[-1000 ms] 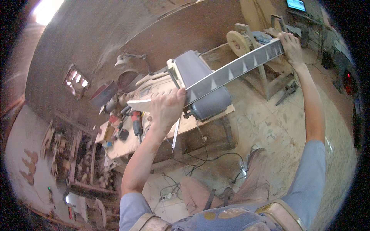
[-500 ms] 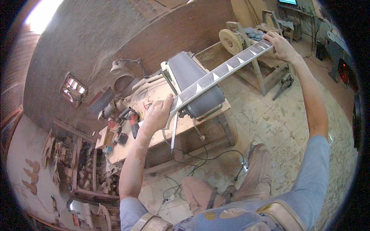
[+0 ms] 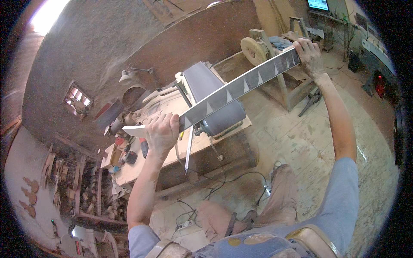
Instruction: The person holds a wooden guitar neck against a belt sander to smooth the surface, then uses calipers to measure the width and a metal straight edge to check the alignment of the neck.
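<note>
A long dark-grey strip [image 3: 228,94] with pale triangle markings and white edges stretches diagonally across the belt sander [image 3: 202,79], with a curved white end [image 3: 133,131] at the left. My left hand [image 3: 160,133] is closed around the strip near that end, thumb on top. My right hand [image 3: 309,58] grips the far right end with bent fingers. The strip lies over the grey sanding belt; whether it touches the belt cannot be told.
A workbench [image 3: 129,172] holds drills [image 3: 129,157] and other tools. A lamp [image 3: 125,76] stands behind. A wooden stand with a round pale wheel [image 3: 253,50] is at back right. Cables [image 3: 206,191] lie on the floor around my feet. A screen [image 3: 318,4] sits far back.
The strip tilted to show more of its marked face, then tilted back. Both hands keep their grip and sit slightly further left in the picture.
</note>
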Demonstrator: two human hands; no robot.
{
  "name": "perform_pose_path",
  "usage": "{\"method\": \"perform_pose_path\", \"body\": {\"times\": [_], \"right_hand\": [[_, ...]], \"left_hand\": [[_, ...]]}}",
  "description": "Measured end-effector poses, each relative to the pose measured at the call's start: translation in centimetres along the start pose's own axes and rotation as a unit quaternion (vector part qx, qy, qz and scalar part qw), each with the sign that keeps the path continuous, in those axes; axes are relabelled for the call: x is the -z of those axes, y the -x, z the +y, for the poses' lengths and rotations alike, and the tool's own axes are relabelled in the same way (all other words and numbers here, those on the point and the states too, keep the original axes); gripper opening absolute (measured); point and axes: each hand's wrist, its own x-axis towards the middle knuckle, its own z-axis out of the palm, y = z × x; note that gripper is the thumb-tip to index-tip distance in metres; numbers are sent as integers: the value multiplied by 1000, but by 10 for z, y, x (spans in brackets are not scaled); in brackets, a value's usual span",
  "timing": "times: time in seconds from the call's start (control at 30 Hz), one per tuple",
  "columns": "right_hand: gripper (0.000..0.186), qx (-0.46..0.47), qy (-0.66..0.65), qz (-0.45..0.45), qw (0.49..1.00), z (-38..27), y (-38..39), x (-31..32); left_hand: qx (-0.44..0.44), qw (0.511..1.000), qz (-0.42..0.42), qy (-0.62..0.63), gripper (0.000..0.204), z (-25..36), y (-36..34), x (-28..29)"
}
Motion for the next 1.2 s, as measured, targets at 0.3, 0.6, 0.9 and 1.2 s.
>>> {"method": "perform_pose_path", "body": {"times": [0.3, 0.6, 0.9, 1.2], "right_hand": [[42, 65, -279, -221, 932, 2, -27, 45], [51, 30, -227, -85, 970, -27, -19, 34], [50, -5, -45, 57, 997, -52, -12, 22], [48, 93, -325, -113, 934, -47, -33, 53]], "left_hand": [[-80, 958, -215, 172, 27, -39, 19, 0], [-8, 980, -199, -13, 24, -34, 22, 7], [-32, 999, 22, -38, 35, -28, 25, 24], [-86, 976, -186, 77, 38, -91, 65, 10]]}}
